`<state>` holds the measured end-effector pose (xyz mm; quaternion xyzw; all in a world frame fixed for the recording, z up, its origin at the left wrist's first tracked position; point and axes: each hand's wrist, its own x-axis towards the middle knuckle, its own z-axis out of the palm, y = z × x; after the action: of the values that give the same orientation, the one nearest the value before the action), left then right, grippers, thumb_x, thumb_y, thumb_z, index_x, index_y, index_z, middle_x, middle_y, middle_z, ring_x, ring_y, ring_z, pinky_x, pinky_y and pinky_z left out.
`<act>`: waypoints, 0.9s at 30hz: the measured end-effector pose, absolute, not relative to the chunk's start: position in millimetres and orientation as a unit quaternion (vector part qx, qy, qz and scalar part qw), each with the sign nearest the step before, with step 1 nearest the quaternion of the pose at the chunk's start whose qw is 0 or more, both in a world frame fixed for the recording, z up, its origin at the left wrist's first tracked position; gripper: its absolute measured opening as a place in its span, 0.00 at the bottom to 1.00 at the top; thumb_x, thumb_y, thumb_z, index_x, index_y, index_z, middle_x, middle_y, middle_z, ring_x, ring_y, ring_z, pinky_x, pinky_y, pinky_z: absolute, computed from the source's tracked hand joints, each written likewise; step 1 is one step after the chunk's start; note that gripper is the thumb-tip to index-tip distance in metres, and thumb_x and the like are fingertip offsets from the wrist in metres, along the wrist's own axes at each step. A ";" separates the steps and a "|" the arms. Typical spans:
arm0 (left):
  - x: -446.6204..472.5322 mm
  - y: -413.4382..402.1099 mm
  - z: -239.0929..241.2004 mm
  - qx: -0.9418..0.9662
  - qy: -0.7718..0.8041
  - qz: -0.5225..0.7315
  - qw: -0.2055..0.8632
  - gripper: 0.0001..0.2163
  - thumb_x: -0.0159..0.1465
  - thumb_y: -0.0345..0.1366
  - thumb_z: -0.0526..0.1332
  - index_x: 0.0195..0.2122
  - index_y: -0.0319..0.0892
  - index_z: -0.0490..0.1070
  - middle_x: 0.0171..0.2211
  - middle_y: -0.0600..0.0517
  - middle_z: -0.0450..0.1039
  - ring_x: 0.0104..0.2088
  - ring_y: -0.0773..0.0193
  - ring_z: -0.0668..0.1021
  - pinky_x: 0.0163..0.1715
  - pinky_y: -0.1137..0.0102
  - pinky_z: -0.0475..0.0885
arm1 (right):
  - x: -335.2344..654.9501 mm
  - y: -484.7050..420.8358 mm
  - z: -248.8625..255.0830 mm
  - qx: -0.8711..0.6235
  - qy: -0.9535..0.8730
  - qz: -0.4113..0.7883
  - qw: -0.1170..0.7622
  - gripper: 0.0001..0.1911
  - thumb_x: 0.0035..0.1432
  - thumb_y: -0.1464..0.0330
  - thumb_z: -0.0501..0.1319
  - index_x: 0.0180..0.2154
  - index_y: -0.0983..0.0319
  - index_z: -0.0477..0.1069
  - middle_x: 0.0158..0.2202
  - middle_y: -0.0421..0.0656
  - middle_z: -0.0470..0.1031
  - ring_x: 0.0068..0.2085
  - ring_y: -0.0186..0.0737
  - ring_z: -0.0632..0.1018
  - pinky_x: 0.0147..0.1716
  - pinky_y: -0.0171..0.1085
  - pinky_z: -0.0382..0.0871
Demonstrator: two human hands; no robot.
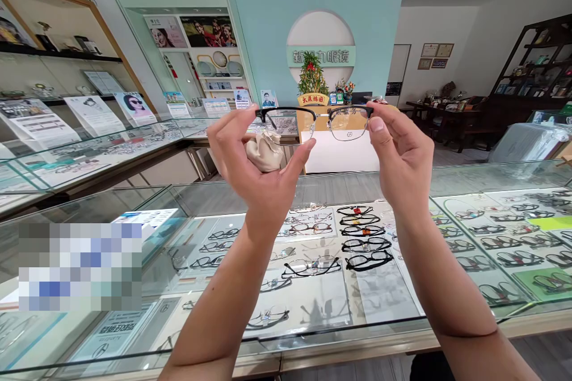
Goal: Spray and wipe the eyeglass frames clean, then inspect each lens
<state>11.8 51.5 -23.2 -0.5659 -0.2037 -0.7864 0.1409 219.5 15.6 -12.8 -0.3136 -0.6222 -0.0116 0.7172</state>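
Both hands hold up a pair of eyeglasses (288,109) with black browline tops and thin metal lower rims, above a glass display case. My left hand (261,172) grips the left end of the frame, its thumb near the lower rim of that lens. Bunched in the same hand's fingers is a beige cloth (264,152). My right hand (404,155) pinches the right end of the frame between thumb and fingers. The temples are mostly hidden behind the frame and hands.
Beneath my forearms, the glass display case (313,333) contains many eyeglasses in rows, including black frames (367,260). Another glass counter (111,137) with standing cards runs along the left. A reception desk (335,158) with a plant (311,77) stands ahead. A plastic-wrapped object (527,146) is at right.
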 end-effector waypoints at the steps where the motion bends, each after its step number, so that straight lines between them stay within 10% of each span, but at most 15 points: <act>1: 11.5 51.8 -23.1 -0.570 -0.200 -0.785 0.138 0.33 0.56 0.63 0.77 0.57 0.55 0.73 0.58 0.45 0.76 0.70 0.33 0.72 0.52 0.38 0.76 | 219.7 15.4 -12.6 -0.315 -0.622 -0.015 0.717 0.17 0.75 0.54 0.61 0.58 0.47 0.82 0.58 0.44 0.84 0.57 0.49 0.85 0.45 0.47 0.83; 27: 10.4 61.5 -23.1 -0.603 -0.190 -0.774 0.036 0.32 0.57 0.55 0.81 0.59 0.57 0.74 0.59 0.48 0.78 0.70 0.38 0.73 0.60 0.42 0.77 | 229.6 26.2 -13.4 -0.275 -0.624 0.005 0.732 0.17 0.77 0.51 0.58 0.54 0.51 0.79 0.51 0.46 0.82 0.45 0.44 0.85 0.45 0.48 0.84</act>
<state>10.4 61.5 -23.1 -0.6027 -0.1897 -0.7742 0.0361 229.6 26.2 -13.4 -0.2752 -0.6236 0.0048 0.7316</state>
